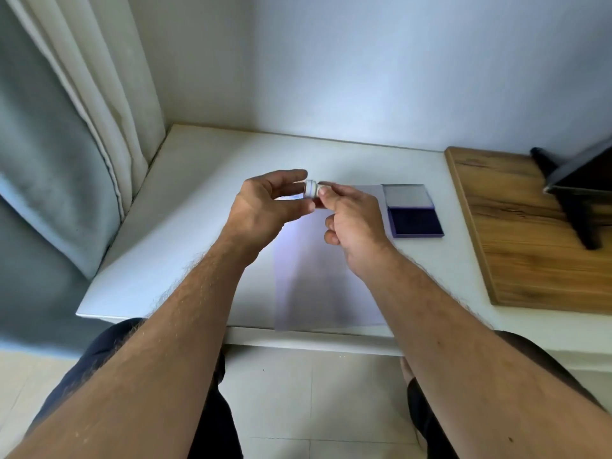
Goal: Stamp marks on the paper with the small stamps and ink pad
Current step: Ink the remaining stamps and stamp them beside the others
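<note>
White walls meet behind a white counter [185, 193], and a grey curtain [49, 160] hangs past its left edge. Above the middle of the counter, two bare hands hold one small white stamp [310, 189] up in the air. The left hand [265, 207] pinches its left end with thumb and fingers. The right hand [354, 223] pinches its right end with its fingertips, and its other fingers are curled in. Under the hands, a sheet of paper [328, 286] lies flat and reaches the counter's near edge. Just beside the paper's far right corner sits the open ink pad [415, 221], dark blue inside. A wooden board [530, 233] lies at the counter's right edge with a dark stand [576, 193] on it.
</note>
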